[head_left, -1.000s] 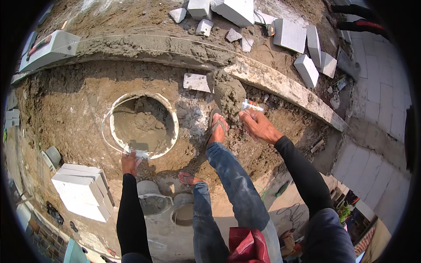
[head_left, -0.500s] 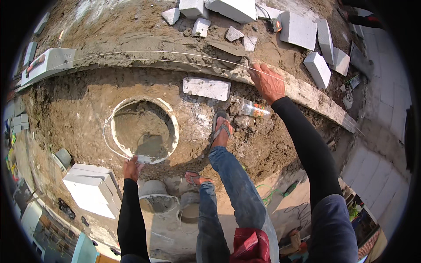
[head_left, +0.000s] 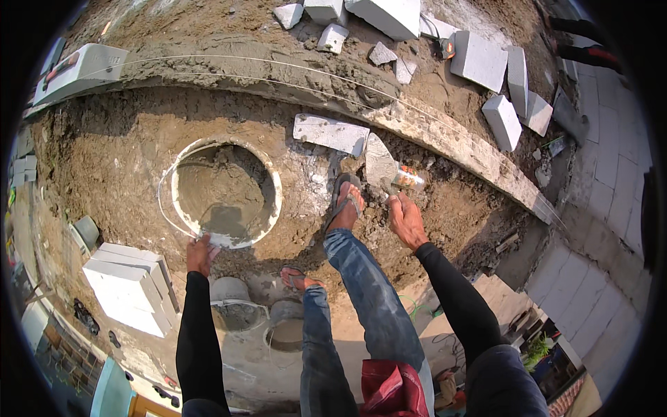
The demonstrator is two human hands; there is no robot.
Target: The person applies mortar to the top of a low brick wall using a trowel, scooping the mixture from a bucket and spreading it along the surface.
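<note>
My left hand [head_left: 199, 256] is closed on the near rim of a round pale bucket [head_left: 175, 182]. Grey-brown mortar [head_left: 222, 184] lies inside the bucket. In my right hand [head_left: 406, 221] is a trowel [head_left: 379, 161], its handle wrapped by my fingers and its mortar-smeared blade pointing away from me. The blade hangs over the dirt, between a clear plastic cup [head_left: 408, 178] and a pale block [head_left: 331, 134]. Beyond it runs a low wall [head_left: 458, 132], topped with wet mortar [head_left: 278, 78] along its left and middle stretch.
Strings [head_left: 229, 59] run along the wall, past a white block [head_left: 94, 69] at its left end. Loose blocks [head_left: 479, 61] lie beyond the wall. Stacked white blocks [head_left: 128, 288] stand at the lower left. Two smaller buckets [head_left: 286, 313] sit near my feet. Another person's arm [head_left: 587, 57] shows at upper right.
My right hand has come back from the wall top toward me, bringing the trowel over the dirt beside the cup. My left hand stays on the bucket rim.
</note>
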